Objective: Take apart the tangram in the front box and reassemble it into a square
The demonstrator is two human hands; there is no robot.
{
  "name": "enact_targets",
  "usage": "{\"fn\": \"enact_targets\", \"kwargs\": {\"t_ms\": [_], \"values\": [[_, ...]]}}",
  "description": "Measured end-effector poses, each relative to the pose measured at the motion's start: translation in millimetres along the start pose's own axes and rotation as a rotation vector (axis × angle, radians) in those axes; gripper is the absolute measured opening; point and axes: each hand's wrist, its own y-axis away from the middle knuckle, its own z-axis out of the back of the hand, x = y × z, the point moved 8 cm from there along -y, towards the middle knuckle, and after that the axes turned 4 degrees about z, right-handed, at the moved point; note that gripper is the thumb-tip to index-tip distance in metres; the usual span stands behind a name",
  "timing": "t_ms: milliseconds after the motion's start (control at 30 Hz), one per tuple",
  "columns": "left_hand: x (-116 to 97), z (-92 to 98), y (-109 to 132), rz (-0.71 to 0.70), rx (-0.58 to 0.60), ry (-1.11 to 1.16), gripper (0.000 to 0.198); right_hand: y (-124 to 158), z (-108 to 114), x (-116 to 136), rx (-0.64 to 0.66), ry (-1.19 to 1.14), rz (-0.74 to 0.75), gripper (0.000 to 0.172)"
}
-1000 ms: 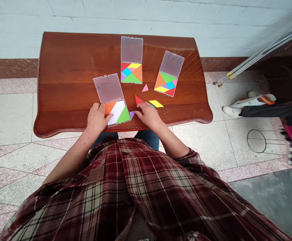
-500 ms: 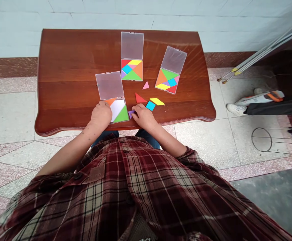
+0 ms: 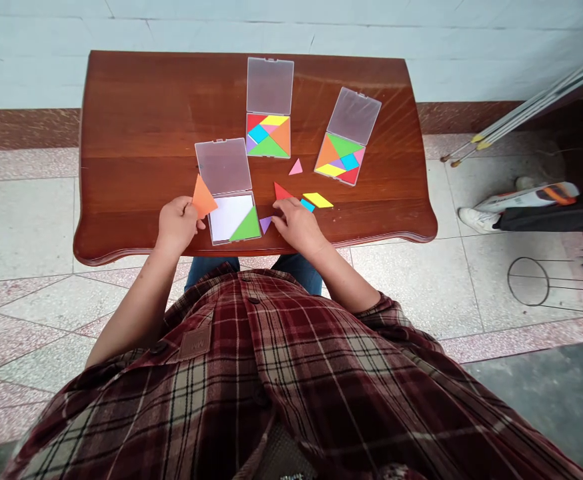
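Observation:
My left hand [image 3: 177, 223] pinches an orange triangle tangram piece [image 3: 203, 197] between thumb and fingers, raised at the left edge of the nearest tangram case [image 3: 212, 230]. This case lies with its lid folded back; a green triangle [image 3: 246, 227] fills its lower right corner beside a bare white base. My right hand [image 3: 297, 225] rests on the table with thumb and index finger apart. By its thumb is a small purple triangle [image 3: 265, 224]. Beyond its fingers lie a red triangle [image 3: 281, 191], a partly covered blue square [image 3: 308, 205] and a yellow parallelogram [image 3: 318, 199].
A pink triangle [image 3: 296, 167] lies farther up the brown wooden table [image 3: 141, 133]. Two other open cases, a middle one [image 3: 268, 135] and a right one [image 3: 340, 158], hold multicoloured pieces. Another person's leg [image 3: 536, 219] and crutches [image 3: 491, 133] show at the right.
My left hand has lifted the orange triangle out of the case and moved left with it. My right hand has shifted slightly right, off the purple triangle and partly over the blue square.

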Motion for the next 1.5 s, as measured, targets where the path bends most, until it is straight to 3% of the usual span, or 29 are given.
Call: {"fn": "enact_targets", "kwargs": {"t_ms": [133,233,400,567,967,1100,1167,1300,1500], "values": [[3,-11.5,18,0.063,0.130,0.332,0.021,-9,6,8,-0.042,-0.225,0.028,0.023],[-1,-26.3,25,0.031,0.195,0.339,0.016,-14,-9,22,0.033,-0.450,0.058,0.020],[-1,-57.0,35,0.072,0.318,0.352,0.014,-11,-44,32,0.161,-0.731,-0.033,0.013],[-2,-66.5,41,0.119,0.360,0.378,0.007,-12,-49,24,0.121,-0.846,-0.085,0.010],[-2,-50.1,33,0.189,0.305,0.379,0.006,-32,-45,35,0.170,-0.798,0.020,0.010],[0,-37.8,26,0.179,0.211,0.412,0.008,-37,-28,21,0.024,-0.622,0.009,0.012],[5,-32.1,22,0.177,0.161,0.409,0.008,-32,-22,17,0.001,-0.482,0.019,0.014],[13,-32.5,19,0.195,0.136,0.394,0.007,-13,-26,17,0.091,-0.267,0.034,0.019],[10,-39.0,16,0.100,0.146,0.310,0.007,4,-30,21,0.116,-0.222,0.042,0.022]]}}
